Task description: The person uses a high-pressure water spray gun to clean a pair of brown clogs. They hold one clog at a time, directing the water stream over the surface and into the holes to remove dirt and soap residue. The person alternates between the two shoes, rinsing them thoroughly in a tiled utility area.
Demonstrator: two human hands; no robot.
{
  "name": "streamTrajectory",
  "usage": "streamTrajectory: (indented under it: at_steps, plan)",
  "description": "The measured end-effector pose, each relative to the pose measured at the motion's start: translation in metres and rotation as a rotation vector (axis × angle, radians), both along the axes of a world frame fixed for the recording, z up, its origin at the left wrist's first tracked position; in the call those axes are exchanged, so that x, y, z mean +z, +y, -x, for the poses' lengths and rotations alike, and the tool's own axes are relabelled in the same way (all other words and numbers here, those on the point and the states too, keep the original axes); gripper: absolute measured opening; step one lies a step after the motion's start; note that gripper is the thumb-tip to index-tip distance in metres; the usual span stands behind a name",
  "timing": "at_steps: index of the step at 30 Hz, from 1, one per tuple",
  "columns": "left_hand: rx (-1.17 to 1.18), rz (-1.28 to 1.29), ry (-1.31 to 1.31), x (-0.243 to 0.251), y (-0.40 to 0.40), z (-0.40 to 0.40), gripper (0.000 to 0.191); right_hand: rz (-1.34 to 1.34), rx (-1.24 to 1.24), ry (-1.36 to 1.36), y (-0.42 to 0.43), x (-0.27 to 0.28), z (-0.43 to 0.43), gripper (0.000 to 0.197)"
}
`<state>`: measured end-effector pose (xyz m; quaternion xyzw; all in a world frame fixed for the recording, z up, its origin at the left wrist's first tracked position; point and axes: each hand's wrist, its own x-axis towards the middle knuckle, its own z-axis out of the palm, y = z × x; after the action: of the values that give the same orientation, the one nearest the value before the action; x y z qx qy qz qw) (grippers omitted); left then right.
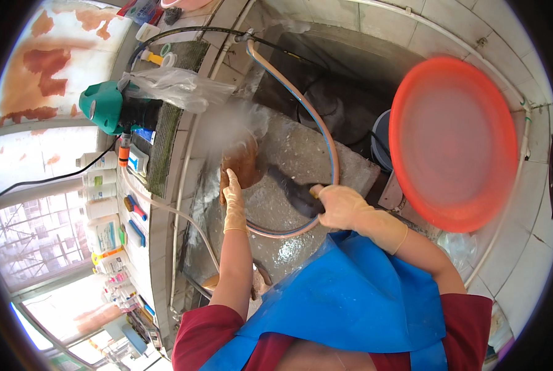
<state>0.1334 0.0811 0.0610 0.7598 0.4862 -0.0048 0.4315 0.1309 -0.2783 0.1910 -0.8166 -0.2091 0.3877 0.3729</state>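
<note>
My left hand, in a pale rubber glove, rests on the near edge of a wet brown item, perhaps leather footwear; its exact kind is unclear. In my right hand, gloved alike, is the handle of a dark spray gun that points up and left at the brown item. White mist hides the item's far side. A beige hose with a blue stripe loops over the wet concrete slab beneath both hands.
A large red plastic basin stands at the right, beside a grey bucket. Along the left, a tiled ledge holds a green and black machine, a clear plastic bag, brushes and several white bottles. A thin hose hangs from the ledge.
</note>
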Motion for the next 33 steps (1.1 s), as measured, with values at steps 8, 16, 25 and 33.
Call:
streamTrajectory:
  at_steps: [8,16,25,33]
  plan:
    - [-0.205,-0.443,-0.449,-0.048,0.031,0.046,0.062,0.064,0.273,0.049,0.000,0.015,0.033,0.050]
    - [-0.101,-0.348,-0.280,-0.030,0.006,0.056,0.067,0.026,0.128,0.014,-0.002,0.014,0.015,0.049]
    - [0.083,-0.324,-0.117,-0.016,-0.002,0.060,0.095,-0.053,0.096,-0.051,0.024,0.004,-0.011,0.049]
    - [0.470,0.799,-0.415,0.001,0.012,0.057,0.063,0.002,0.066,-0.106,0.060,0.000,-0.045,0.053]
